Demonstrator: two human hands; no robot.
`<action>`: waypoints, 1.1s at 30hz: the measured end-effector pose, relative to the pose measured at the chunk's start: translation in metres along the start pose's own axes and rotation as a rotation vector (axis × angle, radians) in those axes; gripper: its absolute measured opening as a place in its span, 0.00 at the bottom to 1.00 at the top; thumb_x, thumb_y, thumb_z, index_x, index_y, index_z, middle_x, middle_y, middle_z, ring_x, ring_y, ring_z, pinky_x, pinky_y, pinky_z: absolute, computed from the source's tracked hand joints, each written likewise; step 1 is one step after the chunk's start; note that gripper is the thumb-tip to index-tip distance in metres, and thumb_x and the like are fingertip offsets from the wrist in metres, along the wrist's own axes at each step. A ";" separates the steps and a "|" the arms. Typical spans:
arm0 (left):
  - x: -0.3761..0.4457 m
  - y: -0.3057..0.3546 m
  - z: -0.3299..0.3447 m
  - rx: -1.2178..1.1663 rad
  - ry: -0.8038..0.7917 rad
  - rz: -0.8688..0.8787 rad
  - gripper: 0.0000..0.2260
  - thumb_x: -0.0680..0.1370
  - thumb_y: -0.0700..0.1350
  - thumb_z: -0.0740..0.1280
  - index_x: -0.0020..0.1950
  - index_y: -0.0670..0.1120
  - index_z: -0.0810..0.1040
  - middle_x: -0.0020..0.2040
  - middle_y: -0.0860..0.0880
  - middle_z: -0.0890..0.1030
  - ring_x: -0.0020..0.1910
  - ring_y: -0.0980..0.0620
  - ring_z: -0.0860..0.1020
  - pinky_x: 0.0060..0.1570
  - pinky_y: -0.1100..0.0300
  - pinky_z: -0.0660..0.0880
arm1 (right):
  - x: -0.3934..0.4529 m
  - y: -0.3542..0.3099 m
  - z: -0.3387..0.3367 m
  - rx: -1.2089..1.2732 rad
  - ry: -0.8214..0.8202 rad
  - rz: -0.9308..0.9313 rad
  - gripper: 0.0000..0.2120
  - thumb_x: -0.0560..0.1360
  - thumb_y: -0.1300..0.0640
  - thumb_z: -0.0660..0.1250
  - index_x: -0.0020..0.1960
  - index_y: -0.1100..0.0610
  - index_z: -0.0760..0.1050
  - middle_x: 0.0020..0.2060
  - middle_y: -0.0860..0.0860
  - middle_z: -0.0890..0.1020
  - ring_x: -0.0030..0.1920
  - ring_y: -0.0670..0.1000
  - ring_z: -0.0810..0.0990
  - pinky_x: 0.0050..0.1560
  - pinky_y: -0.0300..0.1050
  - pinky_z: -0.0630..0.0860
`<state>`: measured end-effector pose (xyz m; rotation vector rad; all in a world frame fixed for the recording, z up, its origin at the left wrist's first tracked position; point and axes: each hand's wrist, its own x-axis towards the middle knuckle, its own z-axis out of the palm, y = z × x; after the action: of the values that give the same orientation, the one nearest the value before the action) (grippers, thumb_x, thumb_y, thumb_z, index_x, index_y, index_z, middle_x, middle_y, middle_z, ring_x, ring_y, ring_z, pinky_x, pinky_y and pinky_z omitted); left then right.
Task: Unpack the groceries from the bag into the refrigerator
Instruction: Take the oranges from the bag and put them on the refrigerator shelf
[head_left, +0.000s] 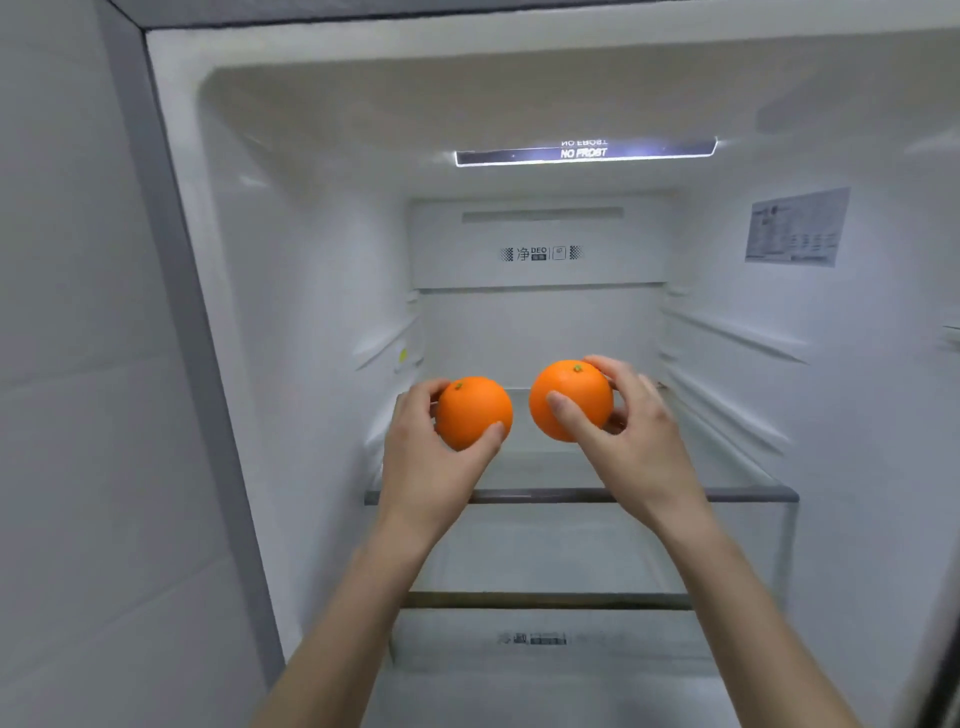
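At the far left stands a plain grey wall (78, 364), and beside it the grey frame of the open refrigerator (171, 260), whose white inside fills the rest of the view.

The left hand (421, 457) reaches in over the front edge of the upper glass shelf (545, 494). Its fingers (415, 400) curl round the far left side of the left orange (475, 413), with the thumb pressed on the near right side, so the fruit is firmly grasped. The small green stem spot faces up and toward the back. Whether the fruit rests on the glass or is held just above it cannot be told.

Just beside it, with a narrow gap between them, is the right orange (569, 400), sitting a little higher in the view, stem spot also upward. The right hand (628, 431) grasps it: the thumb lies across its front, and the fingers wrap behind its right side. The two fruits do not touch.

Below the hands, a second shelf edge (545, 601) runs across, and under it a clear drawer front (530, 644) with faint printing.

On the back wall is a panel with a printed label (540, 253), and above it a lit strip reading NO FROST (584, 153). On the right inner wall a paper sticker (797, 228) is stuck high up, with moulded shelf rails (727, 374) beneath it.
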<state>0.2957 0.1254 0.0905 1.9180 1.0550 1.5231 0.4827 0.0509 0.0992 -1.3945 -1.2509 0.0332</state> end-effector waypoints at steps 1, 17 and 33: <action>0.008 -0.005 0.004 0.016 -0.006 -0.017 0.29 0.70 0.52 0.81 0.67 0.54 0.73 0.62 0.56 0.74 0.59 0.54 0.77 0.55 0.61 0.75 | 0.008 0.004 0.006 -0.023 0.002 0.010 0.26 0.74 0.39 0.74 0.69 0.43 0.73 0.59 0.46 0.75 0.57 0.50 0.80 0.54 0.42 0.78; 0.036 -0.035 0.028 0.183 -0.039 -0.064 0.29 0.72 0.53 0.77 0.70 0.50 0.73 0.64 0.50 0.78 0.61 0.48 0.78 0.57 0.55 0.75 | 0.039 0.033 0.045 -0.204 -0.176 0.106 0.26 0.74 0.41 0.74 0.69 0.48 0.75 0.61 0.49 0.80 0.57 0.54 0.81 0.59 0.51 0.79; 0.041 -0.032 0.018 0.259 -0.114 -0.085 0.35 0.74 0.56 0.74 0.77 0.51 0.65 0.73 0.47 0.70 0.69 0.45 0.73 0.62 0.51 0.74 | 0.040 0.033 0.046 -0.320 -0.264 0.085 0.39 0.73 0.31 0.69 0.79 0.43 0.63 0.71 0.50 0.76 0.68 0.55 0.77 0.68 0.58 0.75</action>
<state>0.3073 0.1792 0.0863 2.0741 1.3165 1.2655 0.4906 0.1183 0.0861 -1.7636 -1.4595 0.0803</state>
